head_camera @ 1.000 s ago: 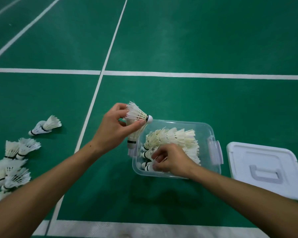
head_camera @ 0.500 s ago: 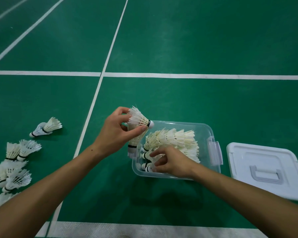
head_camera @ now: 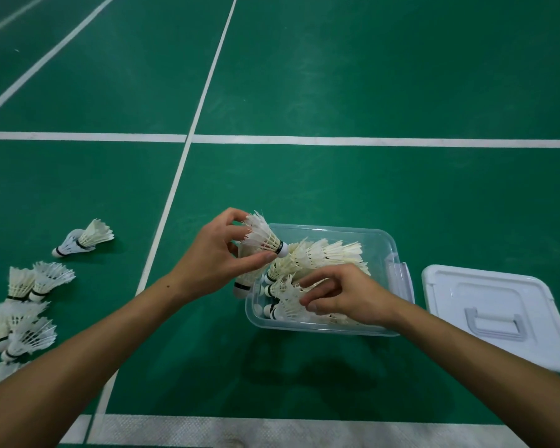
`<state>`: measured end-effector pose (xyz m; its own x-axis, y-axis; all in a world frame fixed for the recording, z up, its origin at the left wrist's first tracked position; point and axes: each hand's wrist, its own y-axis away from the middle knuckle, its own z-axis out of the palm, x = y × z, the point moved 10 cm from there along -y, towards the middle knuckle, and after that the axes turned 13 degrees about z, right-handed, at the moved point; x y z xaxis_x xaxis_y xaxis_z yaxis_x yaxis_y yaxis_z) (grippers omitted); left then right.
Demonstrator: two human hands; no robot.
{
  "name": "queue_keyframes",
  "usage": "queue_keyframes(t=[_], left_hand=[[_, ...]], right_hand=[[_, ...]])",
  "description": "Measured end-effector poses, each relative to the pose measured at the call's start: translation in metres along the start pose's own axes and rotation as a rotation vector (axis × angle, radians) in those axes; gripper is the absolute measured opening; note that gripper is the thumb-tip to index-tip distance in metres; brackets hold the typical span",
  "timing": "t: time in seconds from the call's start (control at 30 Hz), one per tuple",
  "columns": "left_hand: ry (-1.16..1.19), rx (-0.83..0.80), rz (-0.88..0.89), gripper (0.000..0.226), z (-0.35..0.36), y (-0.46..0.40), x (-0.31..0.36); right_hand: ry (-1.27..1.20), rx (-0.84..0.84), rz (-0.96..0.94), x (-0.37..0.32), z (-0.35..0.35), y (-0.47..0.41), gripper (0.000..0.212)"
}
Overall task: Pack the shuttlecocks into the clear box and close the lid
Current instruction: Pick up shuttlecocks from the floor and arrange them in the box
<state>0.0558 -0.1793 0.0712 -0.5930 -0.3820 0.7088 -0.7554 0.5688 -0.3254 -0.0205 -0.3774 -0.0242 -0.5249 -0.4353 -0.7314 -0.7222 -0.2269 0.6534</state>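
The clear box (head_camera: 389, 245) sits on the green floor with several white feather shuttlecocks (head_camera: 317, 257) lying inside, corks to the left. My left hand (head_camera: 214, 258) hovers at the box's left rim, shut on a shuttlecock (head_camera: 263, 237) whose cork points right over the box. A second shuttlecock (head_camera: 243, 281) hangs below that hand, outside the box wall. My right hand (head_camera: 348, 295) is over the near part of the box, fingers apart, fingertips brushing the feathers of the packed shuttlecocks. The white lid (head_camera: 498, 305) lies flat on the floor to the right of the box.
Loose shuttlecocks lie on the floor at the left: a pair (head_camera: 84, 239) farther out, another pair (head_camera: 39, 281), and a pile (head_camera: 17, 331) at the frame's edge. White court lines cross the floor, and a wide white strip (head_camera: 272, 431) runs near me.
My right hand has lifted off the packed shuttlecocks and spread its fingers. My left hand with its shuttlecocks has sunk a little toward the box's left rim.
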Motion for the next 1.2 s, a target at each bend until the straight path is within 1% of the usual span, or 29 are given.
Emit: queue_keyframes(t=[0.07,0.13,0.2,0.23,0.27,0.33,0.37,0.43,0.5,0.57,0.63,0.7,0.8,0.9,1.03,1.13,1.2], left_hand=[[0.006,-0.026,0.013,0.033,0.004,-0.001,0.005],[-0.007,-0.062,0.051,0.032,0.008,-0.004,0.013],[-0.044,-0.13,0.105,0.028,0.016,-0.009,0.024],[-0.06,-0.17,0.135,0.025,0.021,-0.012,0.03],[-0.074,-0.205,0.165,0.023,0.027,-0.014,0.035],[-0.089,-0.248,0.211,0.025,0.035,-0.019,0.045],[-0.085,-0.261,0.217,0.027,0.037,-0.021,0.048],[-0.062,-0.275,0.214,0.028,0.04,-0.025,0.052],[-0.054,-0.268,0.21,0.027,0.039,-0.026,0.053],[-0.044,-0.238,0.189,0.032,0.034,-0.025,0.05],[-0.014,-0.201,0.139,0.047,0.028,-0.022,0.041],[0.005,-0.17,0.092,0.055,0.023,-0.017,0.033],[0.014,-0.15,0.056,0.055,0.021,-0.009,0.025],[0.019,-0.15,0.044,0.051,0.024,-0.005,0.022],[0.023,-0.139,0.043,0.047,0.024,-0.005,0.024],[0.026,-0.133,0.041,0.047,0.022,-0.005,0.024],[0.026,-0.138,0.033,0.047,0.022,-0.004,0.021]], right_hand=[[0.014,0.026,-0.025,-0.01,-0.01,0.006,0.035],[0.058,0.118,-0.093,-0.034,-0.029,0.02,0.03],[0.087,0.238,-0.223,-0.071,-0.046,0.04,0.03],[0.101,0.269,-0.306,-0.091,-0.051,0.051,0.033],[0.123,0.264,-0.384,-0.108,-0.05,0.06,0.036],[0.223,0.224,-0.478,-0.127,-0.039,0.067,0.039],[0.288,0.23,-0.507,-0.13,-0.034,0.067,0.036],[0.381,0.293,-0.572,-0.132,-0.03,0.067,0.021],[0.401,0.348,-0.619,-0.128,-0.031,0.068,0.01],[0.37,0.384,-0.594,-0.116,-0.037,0.068,0.007],[0.33,0.434,-0.521,-0.096,-0.048,0.067,0.007],[0.311,0.501,-0.437,-0.07,-0.056,0.065,0.008],[0.286,0.551,-0.341,-0.037,-0.051,0.061,0.01],[0.251,0.576,-0.288,-0.022,-0.035,0.052,0.011],[0.262,0.528,-0.214,-0.013,-0.013,0.035,0.015],[0.359,0.432,-0.085,-0.001,-0.003,0.022,0.01],[0.366,0.381,-0.027,0.004,-0.002,0.015,0.011]])
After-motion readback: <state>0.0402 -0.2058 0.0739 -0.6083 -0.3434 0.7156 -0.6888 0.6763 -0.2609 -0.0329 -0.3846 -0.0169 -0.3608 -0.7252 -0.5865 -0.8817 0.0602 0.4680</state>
